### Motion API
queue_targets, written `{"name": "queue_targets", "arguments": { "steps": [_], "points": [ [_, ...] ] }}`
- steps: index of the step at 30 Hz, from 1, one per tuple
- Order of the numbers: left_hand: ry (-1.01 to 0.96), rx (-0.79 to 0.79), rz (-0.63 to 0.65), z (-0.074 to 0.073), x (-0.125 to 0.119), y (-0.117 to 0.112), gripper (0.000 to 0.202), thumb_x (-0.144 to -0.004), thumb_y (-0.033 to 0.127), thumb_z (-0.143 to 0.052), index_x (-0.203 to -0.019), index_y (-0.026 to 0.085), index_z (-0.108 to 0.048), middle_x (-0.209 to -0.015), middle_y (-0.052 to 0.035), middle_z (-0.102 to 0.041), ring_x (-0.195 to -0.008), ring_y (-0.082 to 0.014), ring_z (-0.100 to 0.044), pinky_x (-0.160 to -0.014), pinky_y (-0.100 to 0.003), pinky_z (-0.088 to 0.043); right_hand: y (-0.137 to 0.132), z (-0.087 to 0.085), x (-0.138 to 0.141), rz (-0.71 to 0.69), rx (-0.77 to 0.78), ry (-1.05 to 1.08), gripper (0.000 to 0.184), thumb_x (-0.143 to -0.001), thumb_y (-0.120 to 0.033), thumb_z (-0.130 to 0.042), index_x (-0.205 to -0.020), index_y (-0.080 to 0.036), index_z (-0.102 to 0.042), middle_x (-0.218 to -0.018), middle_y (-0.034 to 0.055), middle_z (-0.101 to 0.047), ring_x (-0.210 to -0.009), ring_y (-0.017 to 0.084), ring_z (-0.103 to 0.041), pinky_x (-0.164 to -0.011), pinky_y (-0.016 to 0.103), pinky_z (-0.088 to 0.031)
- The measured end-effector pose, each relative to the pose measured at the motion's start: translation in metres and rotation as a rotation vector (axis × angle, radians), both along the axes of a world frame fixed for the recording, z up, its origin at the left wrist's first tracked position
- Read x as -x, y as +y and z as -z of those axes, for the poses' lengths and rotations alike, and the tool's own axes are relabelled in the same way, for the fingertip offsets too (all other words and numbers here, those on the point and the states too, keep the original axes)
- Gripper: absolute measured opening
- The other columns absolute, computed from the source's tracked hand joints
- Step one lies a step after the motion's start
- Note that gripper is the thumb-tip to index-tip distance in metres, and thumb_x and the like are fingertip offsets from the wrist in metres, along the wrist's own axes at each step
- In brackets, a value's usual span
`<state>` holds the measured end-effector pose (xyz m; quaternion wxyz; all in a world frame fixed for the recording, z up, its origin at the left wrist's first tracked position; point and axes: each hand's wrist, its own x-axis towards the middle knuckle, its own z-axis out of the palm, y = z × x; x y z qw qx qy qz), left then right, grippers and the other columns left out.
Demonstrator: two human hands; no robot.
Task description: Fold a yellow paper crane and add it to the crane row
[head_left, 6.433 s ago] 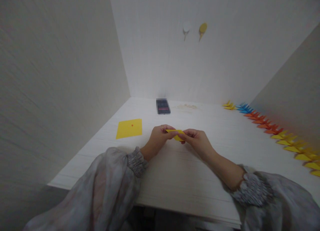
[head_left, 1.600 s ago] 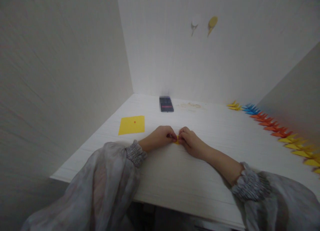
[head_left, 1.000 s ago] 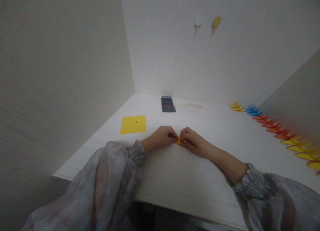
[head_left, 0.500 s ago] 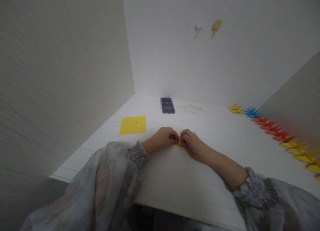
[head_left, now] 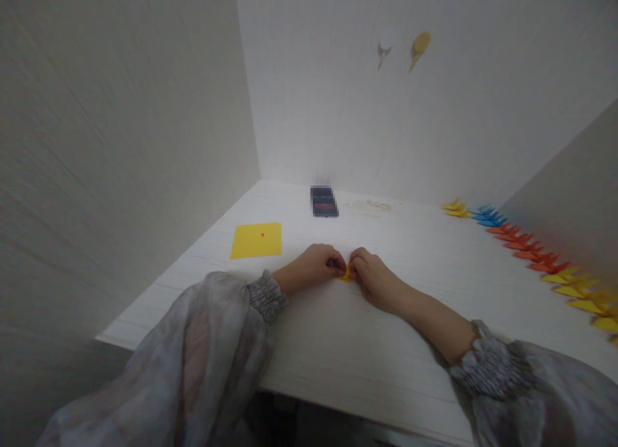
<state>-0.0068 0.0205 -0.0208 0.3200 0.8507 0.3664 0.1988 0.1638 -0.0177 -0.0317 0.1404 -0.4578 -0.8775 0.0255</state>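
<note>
A small piece of folded yellow paper (head_left: 346,275) is pinched between my two hands, just above or on the white table. My left hand (head_left: 324,261) has its fingers closed on the paper's left side. From the right, my right hand (head_left: 371,273) grips it with thumb and fingers pressed together. Most of the paper is hidden behind the fingers, so its folds cannot be made out. To the left of my left hand lies a flat stack or sheet of yellow paper (head_left: 253,244) with a small orange dot on it.
A dark, pixelated phone-like object (head_left: 324,202) lies near the back wall. Along the right runs a row of folded paper pieces: yellow (head_left: 456,209), blue (head_left: 488,216), orange-red (head_left: 528,248) and yellow again (head_left: 582,295). Two hooks, white (head_left: 385,46) and yellow (head_left: 420,44), hang on the wall.
Both hands stay almost in place on the folded paper. Slightly more yellow shows between the fingertips now. The whole view has shifted very little.
</note>
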Motion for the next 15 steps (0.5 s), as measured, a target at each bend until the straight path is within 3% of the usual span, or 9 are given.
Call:
{"name": "queue_targets", "arguments": {
  "steps": [3,9,15],
  "points": [
    [-0.012,-0.010,-0.001,0.0018,0.0011,0.0001,0.015,-0.065,0.022,-0.056,-0.075,0.016,-0.065,-0.063,0.0009,-0.060,-0.057,-0.0088,-0.050,-0.053,-0.019,-0.036,0.0001,-0.0020,-0.0009,-0.018,0.006,0.026,0.010,-0.075,-0.007,-0.043,-0.076,-0.013,-0.051,-0.087,0.0110,-0.049,-0.076,0.018,-0.048,-0.067,0.032,-0.042],
    [-0.060,-0.022,0.006,0.0051,0.0021,-0.0010,0.016,-0.065,0.019,-0.055,-0.076,0.015,-0.066,-0.066,0.0003,-0.062,-0.059,-0.0093,-0.052,-0.056,-0.020,-0.038,-0.0013,-0.0036,-0.0065,-0.189,-0.008,0.126,0.011,-0.081,-0.012,-0.040,-0.081,-0.016,-0.051,-0.089,0.0085,-0.051,-0.082,0.017,-0.047,-0.072,0.032,-0.041],
    [-0.051,0.010,-0.017,0.0016,-0.0001,-0.0023,0.016,-0.064,0.020,-0.056,-0.076,0.016,-0.066,-0.068,0.0003,-0.063,-0.062,-0.0099,-0.054,-0.058,-0.020,-0.040,-0.0041,-0.0041,-0.0024,-0.134,-0.058,0.047,0.015,-0.082,-0.012,-0.037,-0.079,-0.015,-0.051,-0.088,0.0093,-0.051,-0.081,0.018,-0.048,-0.070,0.033,-0.039]
  ]
}}
